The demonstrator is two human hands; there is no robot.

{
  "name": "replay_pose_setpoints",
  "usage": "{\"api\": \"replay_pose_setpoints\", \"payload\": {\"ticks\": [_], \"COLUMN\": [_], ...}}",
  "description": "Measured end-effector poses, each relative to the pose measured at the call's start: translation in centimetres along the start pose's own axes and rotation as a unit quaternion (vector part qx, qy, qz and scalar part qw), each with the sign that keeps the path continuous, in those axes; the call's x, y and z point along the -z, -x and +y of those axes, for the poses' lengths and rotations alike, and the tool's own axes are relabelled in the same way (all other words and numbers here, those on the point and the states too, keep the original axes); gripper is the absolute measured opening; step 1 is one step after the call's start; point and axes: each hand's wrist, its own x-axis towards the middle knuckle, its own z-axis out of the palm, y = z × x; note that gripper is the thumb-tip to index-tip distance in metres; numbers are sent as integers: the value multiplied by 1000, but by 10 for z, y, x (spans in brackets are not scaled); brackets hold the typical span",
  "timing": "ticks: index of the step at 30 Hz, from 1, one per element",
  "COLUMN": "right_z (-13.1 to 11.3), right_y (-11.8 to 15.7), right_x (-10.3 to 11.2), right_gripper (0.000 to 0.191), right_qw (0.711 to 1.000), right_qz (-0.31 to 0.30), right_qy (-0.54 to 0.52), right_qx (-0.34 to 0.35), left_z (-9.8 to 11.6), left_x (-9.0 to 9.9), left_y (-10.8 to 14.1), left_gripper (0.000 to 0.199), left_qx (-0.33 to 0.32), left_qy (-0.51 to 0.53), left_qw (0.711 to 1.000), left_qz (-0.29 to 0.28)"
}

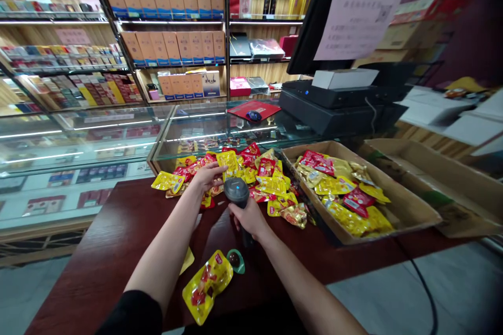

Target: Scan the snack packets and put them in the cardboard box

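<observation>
**Q:** State the condition of each hand.

**A:** The left hand (206,177) is open at frame center, fingers (217,167) spread and resting on the heap of foil snack packets (251,180); it has hold of nothing visible. The right hand (247,218) is closed around the grip of a handheld barcode scanner (237,192), with the scanner's dark head above the fist, just beside the left hand.

**Q:** Locate the packets.

**A:** The red and yellow heap lies on the dark red counter (118,241) at center. More packets fill a shallow cardboard box (396,220) at right. One yellow packet (207,286) lies apart at lower center, beside a small green object (236,260).

**Q:** Identify the surrounding equipment.

**A:** A black point-of-sale terminal (341,110) stands at upper right. A computer mouse (253,115) sits on a red mat (239,110) atop the glass display case (78,136) at left of center.
</observation>
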Motion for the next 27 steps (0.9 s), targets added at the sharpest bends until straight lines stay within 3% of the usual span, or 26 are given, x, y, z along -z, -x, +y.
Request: {"api": "replay_pose_setpoints", "payload": {"ticks": [15, 23, 27], "right_z": [-14, -26, -30], "right_y": [-15, -38, -44], "right_x": [-1, -17, -20], "right_gripper": [9, 17, 17], "right_qw": [999, 1000, 1000], "right_qz": [15, 8, 12], "right_qy": [-29, -15, -3], "right_qx": [7, 7, 10], "left_z": [13, 51, 56], "left_x": [-4, 0, 5], "left_y": [-2, -5, -5], "left_gripper": [43, 46, 50], "left_qx": [-15, -36, -39], "left_qy": [-15, -11, -18], "left_qw": [1000, 999, 999], "left_qz": [-1, 13, 17]}}
